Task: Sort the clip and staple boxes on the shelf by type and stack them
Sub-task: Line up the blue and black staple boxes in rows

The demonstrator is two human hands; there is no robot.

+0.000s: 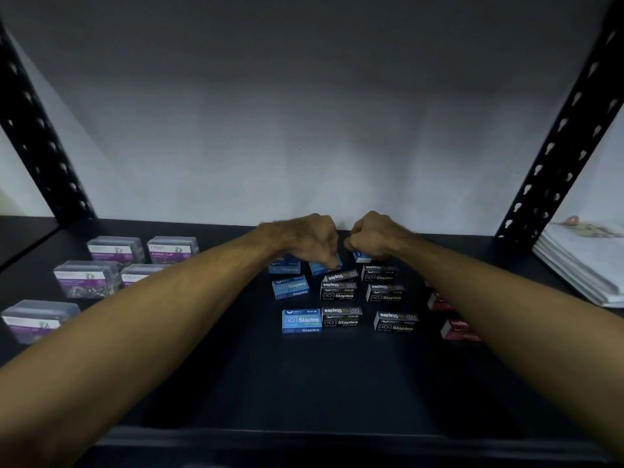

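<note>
Left hand [312,239] curled, fingertips pinching a tilted blue staple box [325,266] at the back of the shelf [236,383]; right hand [369,236] curled round another blue staple box [360,255], mostly hidden under it. Blue boxes seen: 5 — those 2, 1 more at the back left [284,266], 1 mid [290,287], 1 front [301,320], print reads "10 Staples". Black staple boxes: 6 showing — 1 tilted small one [341,275] just under the left hand's box, 1 behind right [378,272], 2 in the middle row [338,290] [385,292], 2 in the front row [341,316] [395,321], all marked "10 Staples", top print upside down to the camera. Red staple boxes: 2 plainly visible [439,302] [459,330], partly behind the right forearm, text blurred; a possible 3rd behind them, cannot tell. Clear paper clip boxes with purple labels on the left: 5 — 2 back [114,248] [172,249], 2 middle [87,278] [140,274], 1 front [39,319]; "PAPER CLIP" readable on 1, brand too blurred. White stack of papers or booklets [584,261] at the right end of the shelf. Black slotted uprights [557,157] at both sides, pale wall [304,130] behind.
</note>
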